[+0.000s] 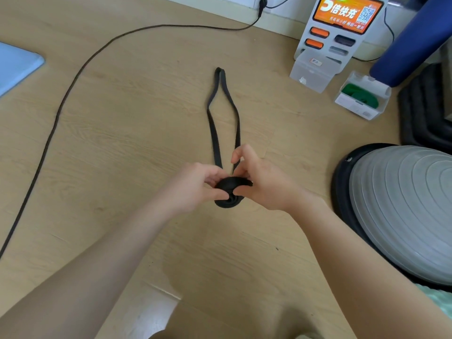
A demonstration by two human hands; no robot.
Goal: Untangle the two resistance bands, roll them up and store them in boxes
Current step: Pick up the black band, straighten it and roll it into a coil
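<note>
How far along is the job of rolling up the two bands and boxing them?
Done: the green band already lies rolled in its clear box, lid open. In hand: the left hand and right hand grip the partly rolled black band; a long loop lies unrolled. Left: finish rolling, then box it, perhaps in the empty clear box.

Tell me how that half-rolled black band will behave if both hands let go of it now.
The black band is likely floppy: its loose part lies limp and wavy on the floor. The coil pinched between the left hand and right hand would probably spring loose, since only the fingers keep it wound. It looks light.
</note>
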